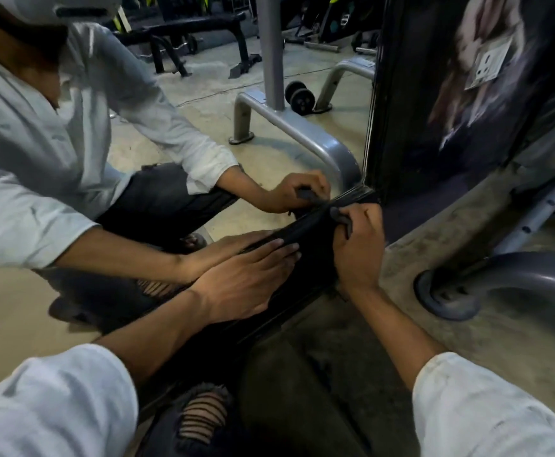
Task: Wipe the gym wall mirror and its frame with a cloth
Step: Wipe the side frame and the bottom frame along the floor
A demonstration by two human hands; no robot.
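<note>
Down at the bottom corner of the mirror, the right hand pinches a dark cloth against the black frame, while the left hand lies flat on the lower rail, fingers straight. Firm strokes should push the cloth right into the corner groove. The grey machine foot nearby will likely crowd that arm.

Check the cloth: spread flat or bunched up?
Bunched. The right hand pinches the dark cloth at the mirror's bottom frame; only a small crumpled strip shows between its fingers.
</note>
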